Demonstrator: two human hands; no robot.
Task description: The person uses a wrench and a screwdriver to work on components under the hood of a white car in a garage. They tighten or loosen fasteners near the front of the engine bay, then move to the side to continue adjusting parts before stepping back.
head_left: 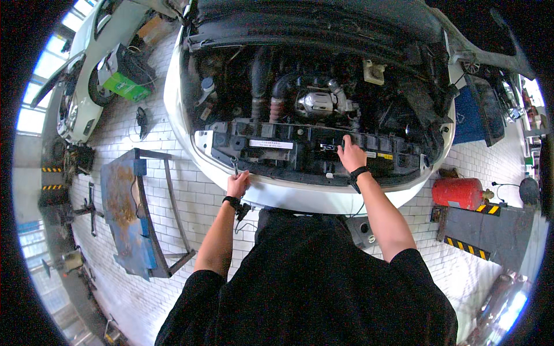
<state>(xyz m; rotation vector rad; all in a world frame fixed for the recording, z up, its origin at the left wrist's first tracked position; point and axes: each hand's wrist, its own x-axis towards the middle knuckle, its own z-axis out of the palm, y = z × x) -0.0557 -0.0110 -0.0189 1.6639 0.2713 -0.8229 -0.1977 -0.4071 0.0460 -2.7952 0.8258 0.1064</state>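
Observation:
The car's front end (300, 199) is in front of me, white, with its hood up and the engine bay bare. In my left hand (237, 184), closed at the front edge on the left, is a wrench (234, 164), its ring-shaped end pointing up. My right hand (353, 157) reaches over the black front panel (306, 157), right of the middle. Its index finger points forward and the thumb sits close by; something small and dark between them is too unclear to name. Beyond it lies a silver engine part (315, 104) next to black hoses (281, 92).
A stained metal-framed stand (124, 210) is on the tiled floor (179, 207) to my left. Farther off are another white car (78, 109) and a green-and-grey box (127, 83). A red tank (457, 193) lies at the right, near a striped ramp (485, 233).

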